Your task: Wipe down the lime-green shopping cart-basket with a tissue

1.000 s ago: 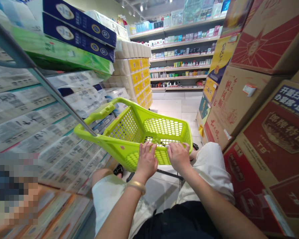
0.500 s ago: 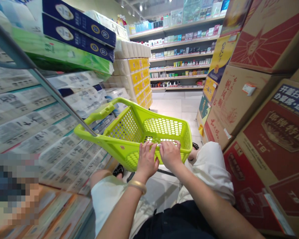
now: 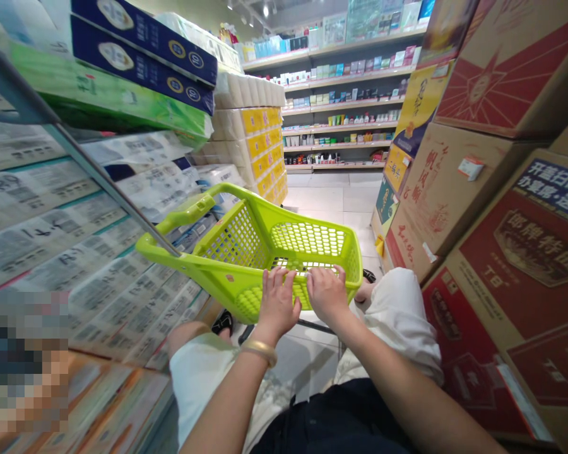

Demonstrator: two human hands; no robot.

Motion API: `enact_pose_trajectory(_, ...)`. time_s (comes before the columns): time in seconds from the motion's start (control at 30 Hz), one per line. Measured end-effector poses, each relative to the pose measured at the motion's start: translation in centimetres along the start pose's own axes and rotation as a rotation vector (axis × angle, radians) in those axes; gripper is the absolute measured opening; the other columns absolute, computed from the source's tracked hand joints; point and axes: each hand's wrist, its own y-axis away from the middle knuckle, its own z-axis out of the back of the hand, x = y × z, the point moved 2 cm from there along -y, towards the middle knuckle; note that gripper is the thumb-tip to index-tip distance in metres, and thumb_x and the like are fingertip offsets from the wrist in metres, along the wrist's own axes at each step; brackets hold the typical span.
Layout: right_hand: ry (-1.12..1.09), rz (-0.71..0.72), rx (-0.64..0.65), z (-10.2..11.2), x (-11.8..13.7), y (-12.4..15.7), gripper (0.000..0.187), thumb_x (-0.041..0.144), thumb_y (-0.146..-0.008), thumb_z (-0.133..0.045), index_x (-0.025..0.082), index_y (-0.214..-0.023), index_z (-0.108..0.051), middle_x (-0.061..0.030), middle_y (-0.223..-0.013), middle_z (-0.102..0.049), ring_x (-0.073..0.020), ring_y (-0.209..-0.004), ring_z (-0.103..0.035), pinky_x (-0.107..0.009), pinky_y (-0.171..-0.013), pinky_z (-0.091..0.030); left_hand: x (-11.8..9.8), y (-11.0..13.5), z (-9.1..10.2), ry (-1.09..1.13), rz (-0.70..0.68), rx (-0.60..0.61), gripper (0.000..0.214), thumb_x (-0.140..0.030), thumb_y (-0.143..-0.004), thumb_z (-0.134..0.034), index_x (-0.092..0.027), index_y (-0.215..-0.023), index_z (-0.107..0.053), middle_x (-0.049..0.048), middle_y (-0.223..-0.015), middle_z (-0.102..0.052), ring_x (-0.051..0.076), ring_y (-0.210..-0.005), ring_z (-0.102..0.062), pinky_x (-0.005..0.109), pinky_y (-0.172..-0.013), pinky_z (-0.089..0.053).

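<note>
A lime-green plastic shopping cart (image 3: 208,287) stands crosswise in front of my knees, its basket with grid-like holes in the walls. My left hand (image 3: 279,301), with a gold-coloured bracelet at the wrist, has its fingers hooked over the cart's near rim and its thumb down the outer side. Close beside it, my right hand (image 3: 329,293) is curled over the same rim. A small gap separates the two hands. The fingertips on the inner side are partly hidden. Nothing shows on the visible part of the basket floor.
Cardboard cartons (image 3: 454,183) are stacked on the right. On the left rise wrapped packs (image 3: 52,214) and yellow-and-white paper rolls (image 3: 260,145). A grey metal pole (image 3: 108,183) slants across to the cart. Stocked shelves (image 3: 341,107) line the far end of the tiled floor (image 3: 331,195).
The view has shifted slightly, so the cart and stacks sit a little further left. My hands stay on the rim, with the gap between them slightly wider.
</note>
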Motion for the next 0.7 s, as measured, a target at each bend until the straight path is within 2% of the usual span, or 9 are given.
enact_pose_trajectory(0.1,-0.019,0.029,0.004,-0.3,1.0,-0.4,0.020,0.022,-0.096,-0.045,0.021,-0.082,-0.059,-0.0021,-0.082,-0.070,-0.0180,-0.080,-0.059,-0.038,-0.101,-0.018,0.2,0.1,0.1,0.002,-0.002,0.005,0.056,-0.019,-0.072,-0.059,-0.017,-0.127,-0.049,0.0141,-0.125,-0.053,0.033,-0.132,-0.039,0.058,-0.119,-0.020)
enact_pose_trajectory(0.17,-0.021,0.040,0.006,-0.1,0.6,-0.3,0.019,0.021,-0.096,-0.045,0.021,-0.083,-0.059,-0.0020,-0.082,-0.070,-0.0178,-0.080,-0.059,-0.038,-0.101,-0.018,0.3,0.0,0.2,0.004,-0.006,0.011,0.055,-0.019,-0.073,-0.058,-0.017,-0.127,-0.048,0.0138,-0.126,-0.053,0.032,-0.132,-0.039,0.058,-0.119,-0.020)
enact_pose_trajectory(0.37,0.026,-0.014,-0.012,1.3,-3.0,0.8,0.021,0.021,-0.095,-0.043,0.020,-0.083,-0.060,-0.0020,-0.081,-0.070,-0.0178,-0.079,-0.060,-0.038,-0.101,-0.019,0.1,-0.1,0.3,0.021,-0.013,0.017,0.055,-0.020,-0.074,-0.059,-0.018,-0.127,-0.049,0.0133,-0.125,-0.053,0.032,-0.132,-0.040,0.058,-0.119,-0.020)
enact_pose_trajectory(0.47,0.037,-0.048,-0.023,1.4,-3.8,1.2,0.021,0.021,-0.095,-0.043,0.020,-0.085,-0.061,-0.0021,-0.083,-0.071,-0.0178,-0.079,-0.060,-0.038,-0.101,-0.019,-0.2,-0.1,0.3,0.028,-0.006,0.012,0.055,-0.021,-0.074,-0.059,-0.017,-0.128,-0.049,0.0134,-0.125,-0.053,0.032,-0.132,-0.039,0.059,-0.119,-0.019)
enact_pose_trajectory(0.53,0.042,-0.061,-0.027,1.1,-3.3,1.1,0.020,0.020,-0.095,-0.043,0.020,-0.085,-0.061,-0.0022,-0.083,-0.070,-0.0182,-0.079,-0.060,-0.038,-0.101,-0.020,-0.3,-0.1,0.2,0.029,0.002,0.017,0.054,-0.021,-0.074,-0.059,-0.017,-0.127,-0.049,0.0137,-0.126,-0.052,0.033,-0.133,-0.038,0.059,-0.119,-0.019)
enact_pose_trajectory(0.7,0.004,-0.002,0.014,-0.1,0.1,0.0,0.019,0.021,-0.095,-0.045,0.020,-0.084,-0.061,-0.0021,-0.083,-0.069,-0.0181,-0.082,-0.060,-0.039,-0.102,-0.018,-0.2,0.0,0.1,0.022,0.011,0.018,0.055,-0.021,-0.073,-0.060,-0.018,-0.127,-0.049,0.0140,-0.126,-0.052,0.033,-0.133,-0.038,0.059,-0.119,-0.019)
